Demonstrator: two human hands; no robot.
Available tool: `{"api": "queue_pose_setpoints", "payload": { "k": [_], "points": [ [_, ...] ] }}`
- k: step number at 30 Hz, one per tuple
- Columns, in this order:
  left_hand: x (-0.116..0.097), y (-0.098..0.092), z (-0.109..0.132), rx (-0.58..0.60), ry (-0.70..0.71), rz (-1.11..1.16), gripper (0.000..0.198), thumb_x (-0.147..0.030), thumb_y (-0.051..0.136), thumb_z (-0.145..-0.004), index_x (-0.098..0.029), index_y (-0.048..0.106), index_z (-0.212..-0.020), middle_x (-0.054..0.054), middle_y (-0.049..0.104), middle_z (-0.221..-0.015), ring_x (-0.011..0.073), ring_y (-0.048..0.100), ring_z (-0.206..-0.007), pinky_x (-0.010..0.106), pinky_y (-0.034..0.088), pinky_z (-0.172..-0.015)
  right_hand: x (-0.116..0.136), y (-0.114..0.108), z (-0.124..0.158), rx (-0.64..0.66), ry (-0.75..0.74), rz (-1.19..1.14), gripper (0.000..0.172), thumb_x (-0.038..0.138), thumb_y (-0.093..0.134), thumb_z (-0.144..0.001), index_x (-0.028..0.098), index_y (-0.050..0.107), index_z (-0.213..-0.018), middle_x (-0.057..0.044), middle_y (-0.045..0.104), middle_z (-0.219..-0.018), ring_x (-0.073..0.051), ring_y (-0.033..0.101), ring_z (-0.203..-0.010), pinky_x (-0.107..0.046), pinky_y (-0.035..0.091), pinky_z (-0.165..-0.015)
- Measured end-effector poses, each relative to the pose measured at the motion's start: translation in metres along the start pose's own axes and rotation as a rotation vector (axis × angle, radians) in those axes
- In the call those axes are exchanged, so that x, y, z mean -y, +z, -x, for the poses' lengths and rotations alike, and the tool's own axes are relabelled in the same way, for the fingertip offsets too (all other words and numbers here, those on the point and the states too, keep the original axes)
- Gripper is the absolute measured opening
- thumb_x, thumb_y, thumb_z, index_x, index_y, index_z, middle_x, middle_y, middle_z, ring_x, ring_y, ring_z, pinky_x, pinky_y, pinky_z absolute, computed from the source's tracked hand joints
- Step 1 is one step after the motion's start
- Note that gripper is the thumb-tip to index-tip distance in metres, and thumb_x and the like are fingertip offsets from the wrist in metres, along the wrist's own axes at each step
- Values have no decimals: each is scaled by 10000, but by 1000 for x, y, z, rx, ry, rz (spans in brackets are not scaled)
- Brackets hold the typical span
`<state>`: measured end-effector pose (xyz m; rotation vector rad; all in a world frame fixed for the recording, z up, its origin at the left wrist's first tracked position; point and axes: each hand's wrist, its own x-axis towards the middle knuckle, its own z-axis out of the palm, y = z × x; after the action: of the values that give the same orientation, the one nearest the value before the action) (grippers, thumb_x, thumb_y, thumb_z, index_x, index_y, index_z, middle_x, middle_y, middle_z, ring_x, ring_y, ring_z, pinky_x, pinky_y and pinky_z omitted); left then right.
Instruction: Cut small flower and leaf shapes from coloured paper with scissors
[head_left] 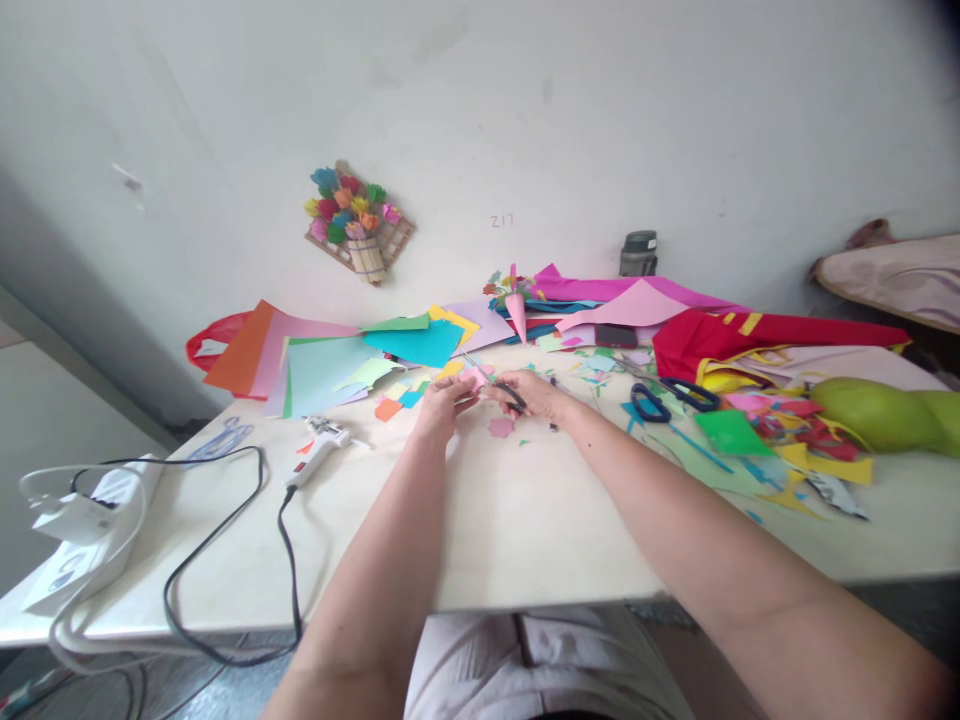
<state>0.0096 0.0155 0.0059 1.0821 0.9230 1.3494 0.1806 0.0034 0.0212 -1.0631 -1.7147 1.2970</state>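
My left hand (448, 402) pinches a small piece of pink paper (477, 377) above the middle of the table. In my right hand (531, 393) is a pair of scissors (513, 396) with dark handles, its blades pointing up and left at the pink paper. A cut pink paper shape (501, 428) lies on the table just below the hands. Orange, teal and yellow cut pieces lie left of my left hand, among them an orange piece (388, 409). Whether the blades touch the paper is too small to tell.
A white glue gun (319, 450) with a black cord lies to the left, near a power strip (90, 540). Coloured paper sheets (322, 370) line the wall side. Larger dark-blue-handled scissors (651, 402), scraps and a green cloth-like item (862, 415) lie at right.
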Motion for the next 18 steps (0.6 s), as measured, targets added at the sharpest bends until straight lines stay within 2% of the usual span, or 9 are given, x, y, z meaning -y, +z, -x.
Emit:
{"api": "queue_pose_setpoints", "payload": {
  "k": [4, 9, 13, 18],
  "points": [
    [-1, -1, 1, 41, 14, -2, 282, -313, 823, -519, -153, 636, -656, 5, 648, -632, 99, 590, -570, 254, 504, -658, 0, -1, 1, 5, -2, 16, 334, 403, 689, -720, 153, 487, -630, 43, 520, -466, -38, 431, -338, -153, 263, -315],
    [-1, 0, 1, 43, 11, 2, 290, -355, 821, -548, -145, 645, -643, 31, 664, -626, 135, 634, -584, 262, 527, -653, 2, -2, 3, 4, 10, 45, 334, 422, 690, -715, 155, 502, -648, 42, 520, -475, -38, 432, -342, -154, 253, -312],
    [-3, 3, 3, 44, -12, 64, 254, -299, 813, -577, -140, 626, -641, 32, 667, -628, 135, 643, -569, 267, 539, -666, 1, -3, 2, 34, -22, 58, 355, 458, 670, -727, 156, 497, -657, 37, 532, -497, -42, 452, -356, -157, 249, -312],
    [-10, 10, 8, -4, -94, 189, 156, -211, 742, -680, -144, 601, -688, 24, 669, -646, 110, 640, -543, 242, 541, -641, -2, -5, 1, 31, -60, 2, 370, 501, 626, -754, 156, 506, -699, 29, 565, -542, -49, 484, -380, -157, 260, -309]
  ]
}}
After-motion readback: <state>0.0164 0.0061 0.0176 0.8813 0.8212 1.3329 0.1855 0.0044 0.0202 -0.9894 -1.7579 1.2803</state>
